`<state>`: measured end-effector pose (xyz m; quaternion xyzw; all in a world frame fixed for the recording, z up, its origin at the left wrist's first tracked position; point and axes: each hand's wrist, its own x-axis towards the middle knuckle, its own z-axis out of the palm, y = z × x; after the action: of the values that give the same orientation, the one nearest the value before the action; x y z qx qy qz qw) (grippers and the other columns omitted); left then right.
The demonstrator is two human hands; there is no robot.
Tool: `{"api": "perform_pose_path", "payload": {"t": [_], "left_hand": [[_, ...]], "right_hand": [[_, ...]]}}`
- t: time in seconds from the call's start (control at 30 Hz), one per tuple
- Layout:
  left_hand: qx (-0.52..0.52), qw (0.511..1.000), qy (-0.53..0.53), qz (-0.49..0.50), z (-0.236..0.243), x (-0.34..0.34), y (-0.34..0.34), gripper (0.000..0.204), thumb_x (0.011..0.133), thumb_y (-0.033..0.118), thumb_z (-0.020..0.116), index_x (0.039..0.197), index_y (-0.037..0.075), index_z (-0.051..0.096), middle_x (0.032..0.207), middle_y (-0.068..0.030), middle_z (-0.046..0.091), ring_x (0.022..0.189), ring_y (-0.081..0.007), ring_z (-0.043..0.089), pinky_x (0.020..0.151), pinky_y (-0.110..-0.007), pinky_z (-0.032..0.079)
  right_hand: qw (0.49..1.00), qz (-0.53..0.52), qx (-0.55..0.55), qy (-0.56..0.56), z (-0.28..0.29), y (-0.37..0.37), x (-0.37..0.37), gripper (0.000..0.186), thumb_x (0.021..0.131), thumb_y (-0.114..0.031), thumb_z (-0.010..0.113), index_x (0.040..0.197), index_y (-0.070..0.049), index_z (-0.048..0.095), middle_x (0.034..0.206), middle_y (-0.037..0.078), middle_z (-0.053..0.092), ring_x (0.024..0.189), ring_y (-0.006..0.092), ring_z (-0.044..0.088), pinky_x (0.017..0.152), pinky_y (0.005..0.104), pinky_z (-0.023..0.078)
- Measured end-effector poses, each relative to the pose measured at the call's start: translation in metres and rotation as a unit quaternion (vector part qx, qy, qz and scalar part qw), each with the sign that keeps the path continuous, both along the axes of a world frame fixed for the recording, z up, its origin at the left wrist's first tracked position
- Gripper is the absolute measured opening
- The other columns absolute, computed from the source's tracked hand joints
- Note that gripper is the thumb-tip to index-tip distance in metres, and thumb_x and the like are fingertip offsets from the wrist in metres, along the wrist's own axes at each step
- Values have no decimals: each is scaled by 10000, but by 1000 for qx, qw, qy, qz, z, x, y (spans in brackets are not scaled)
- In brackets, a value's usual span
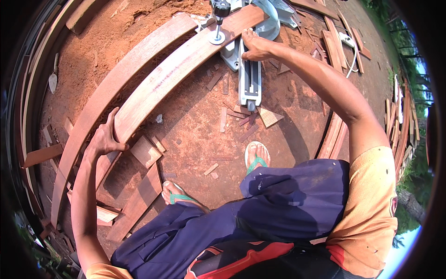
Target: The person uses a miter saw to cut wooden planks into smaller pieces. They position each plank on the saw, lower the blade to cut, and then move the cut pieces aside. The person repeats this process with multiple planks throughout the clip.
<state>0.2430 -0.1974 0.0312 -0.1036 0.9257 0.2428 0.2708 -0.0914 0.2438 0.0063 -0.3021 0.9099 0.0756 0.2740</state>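
A long wooden plank [169, 63] lies across a miter saw [248, 88], under a clamp with a black knob [220, 9] and round metal foot. My left hand [106, 137] grips the plank's near part, thumb spread along its edge. My right hand [255, 46] holds the plank's edge at the saw, just right of the clamp. The saw's curved blade guard [272, 23] is beyond it, at the plank's far end. A second reddish plank [100, 104] runs alongside on the left. My sandalled feet stand below on the dirt.
Sawdust [88, 51] covers the ground at upper left, with a trowel [54, 76] at its edge. Offcuts [146, 151] and boards [139, 204] lie near my left foot. Long timbers [332, 139] and a white power strip with cord [347, 41] lie at right; greenery lines the far right.
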Motion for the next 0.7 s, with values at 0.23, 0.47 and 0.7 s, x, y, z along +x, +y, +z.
{"api": "perform_pose_path", "payload": {"t": [0.23,0.47,0.7], "left_hand": [[-8,999,-29,11,3,-1,-1,1376,456,333,929,1610,43,238,1129,-302,706,1092,-430,695,995,-453,533],[-21,999,-28,7,6,-2,-1,1357,465,341,917,1602,38,240,1105,-317,709,1067,-447,698,999,-446,538],[-29,999,-2,-16,1,1,-7,1329,472,354,900,1592,47,254,1037,-306,716,1028,-440,706,973,-450,547]], "right_hand": [[1000,-7,-20,-1,-8,-1,3,1086,911,-374,673,1567,184,12,1653,400,48,1579,457,53,1312,435,132],[999,50,-15,15,26,0,-4,923,871,-271,710,1537,169,246,1510,420,397,1390,441,501,1174,437,428],[887,140,-324,299,104,-29,-7,448,950,-275,706,1312,-21,634,957,182,743,838,351,752,776,458,623]]}}
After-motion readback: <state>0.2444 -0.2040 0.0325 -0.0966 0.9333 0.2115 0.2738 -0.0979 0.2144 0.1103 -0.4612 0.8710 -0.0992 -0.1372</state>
